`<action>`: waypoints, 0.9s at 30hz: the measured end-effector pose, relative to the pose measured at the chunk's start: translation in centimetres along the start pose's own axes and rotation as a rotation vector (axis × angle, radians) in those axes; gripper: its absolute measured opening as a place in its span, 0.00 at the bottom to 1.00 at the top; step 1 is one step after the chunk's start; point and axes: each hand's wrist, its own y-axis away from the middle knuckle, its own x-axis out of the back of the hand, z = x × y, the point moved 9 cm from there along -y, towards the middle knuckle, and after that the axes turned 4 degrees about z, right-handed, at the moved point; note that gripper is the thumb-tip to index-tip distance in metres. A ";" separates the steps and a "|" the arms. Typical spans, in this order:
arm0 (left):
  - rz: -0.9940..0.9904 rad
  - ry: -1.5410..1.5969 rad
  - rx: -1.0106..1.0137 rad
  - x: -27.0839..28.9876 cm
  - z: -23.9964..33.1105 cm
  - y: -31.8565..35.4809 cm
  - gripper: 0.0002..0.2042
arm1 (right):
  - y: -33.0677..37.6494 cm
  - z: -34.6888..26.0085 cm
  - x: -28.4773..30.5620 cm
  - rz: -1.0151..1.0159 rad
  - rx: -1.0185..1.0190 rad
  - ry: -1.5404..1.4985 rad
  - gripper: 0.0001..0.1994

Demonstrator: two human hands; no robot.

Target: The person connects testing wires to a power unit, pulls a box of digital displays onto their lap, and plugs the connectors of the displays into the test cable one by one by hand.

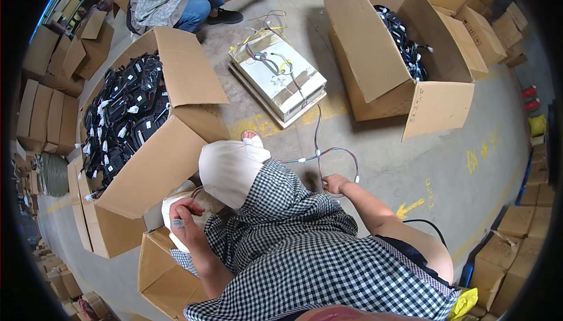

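Note:
My right hand [335,184] is closed around a thin multi-wire cable [353,158] to the right of my knees. White connectors sit along the cable, which loops over the floor toward a pale metal box [286,80]. On my left, near the lap, my left hand [187,221] has its fingers curled. A small whitish piece [177,223] shows at its fingers; whether it is held or worn I cannot tell. Just beyond that hand, some wires [198,191] pass beside my white-covered knee.
At left stands an open carton [146,171] piled with black wired parts [126,107]. Another open carton [375,57] at the far right holds similar parts [404,45]. A co-worker [176,4] crouches at the back. Beneath my left arm is a cardboard box [167,274].

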 end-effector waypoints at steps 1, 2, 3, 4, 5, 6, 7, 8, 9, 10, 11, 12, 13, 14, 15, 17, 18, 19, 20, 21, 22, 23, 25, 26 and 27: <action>-0.001 0.000 0.000 -0.1 0.0 0.0 0.16 | -0.1 0.1 -0.1 -0.009 0.001 0.004 0.23; -0.005 0.006 0.000 -0.1 -0.1 0.1 0.17 | -0.1 0.2 -0.3 -0.010 0.000 0.003 0.23; -0.009 0.013 0.000 -0.2 -0.1 0.1 0.18 | -0.1 0.2 -0.4 0.000 0.004 -0.008 0.23; -0.010 0.012 0.000 -0.3 -0.1 0.1 0.18 | -0.1 0.3 -0.4 0.009 0.008 -0.019 0.23; -0.021 -0.008 -0.002 -0.5 0.0 0.1 0.18 | -0.2 0.4 -0.5 0.009 0.008 -0.020 0.23; -0.032 -0.027 -0.004 -0.6 0.0 0.2 0.18 | 0.0 0.3 -0.5 -0.010 0.000 -0.008 0.23; -0.033 -0.028 -0.004 -0.7 0.0 0.2 0.18 | 0.1 0.3 -0.6 -0.029 -0.009 0.005 0.23; -0.053 -0.043 -0.012 -1.0 0.1 0.3 0.18 | 0.0 0.5 -0.9 -0.029 -0.009 0.004 0.23; -0.073 -0.059 -0.021 -1.2 0.2 0.3 0.17 | -0.2 0.7 -1.1 -0.016 -0.009 -0.011 0.23; -0.073 -0.059 -0.021 -1.2 0.2 0.3 0.17 | -0.2 0.9 -1.3 -0.002 -0.008 -0.026 0.23; -0.086 -0.061 -0.028 -1.4 0.2 0.4 0.17 | -0.3 1.1 -1.5 -0.002 -0.008 -0.026 0.23; -0.098 -0.062 -0.035 -1.6 0.2 0.4 0.17 | -0.3 1.2 -1.6 0.009 -0.006 -0.030 0.23; -0.099 -0.061 -0.035 -1.7 0.2 0.5 0.17 | -0.4 1.3 -1.7 0.021 -0.005 -0.033 0.23; -0.109 -0.060 -0.034 -1.9 0.3 0.5 0.17 | -0.5 1.5 -1.8 0.021 -0.005 -0.034 0.23; -0.120 -0.059 -0.033 -2.0 0.3 0.5 0.17 | -0.6 1.6 -1.9 0.010 -0.007 -0.030 0.23; -0.122 -0.066 -0.031 -2.0 0.2 0.6 0.17 | -0.7 1.7 -2.1 -0.002 -0.008 -0.026 0.23; -0.124 -0.072 -0.029 -2.0 0.1 0.6 0.17 | -0.6 1.7 -2.1 0.002 -0.010 -0.031 0.23; -0.125 -0.072 -0.028 -2.1 0.0 0.6 0.17 | -0.6 1.8 -2.0 0.005 -0.012 -0.036 0.23; -0.129 -0.073 -0.029 -2.1 0.0 0.7 0.17 | -0.8 2.0 -2.3 0.004 -0.013 -0.036 0.23; -0.135 -0.073 -0.030 -2.3 0.1 0.7 0.17 | -1.0 2.2 -2.4 0.007 -0.005 -0.041 0.24; -0.137 -0.074 -0.030 -2.3 0.1 0.7 0.17 | -1.1 2.4 -2.6 0.009 0.004 -0.047 0.25; -0.141 -0.072 -0.030 -2.5 0.1 0.7 0.17 | -1.2 2.7 -2.9 0.008 0.002 -0.049 0.25; -0.140 -0.074 -0.029 -2.4 -0.1 0.8 0.17 | -1.4 2.6 -2.8 0.015 0.007 -0.055 0.25; -0.142 -0.078 -0.024 -2.4 -0.3 0.9 0.17 | -1.3 2.6 -2.9 0.013 0.007 -0.055 0.25; -0.144 -0.083 -0.020 -2.4 -0.4 0.9 0.17 | -1.4 2.5 -2.8 0.016 0.006 -0.053 0.25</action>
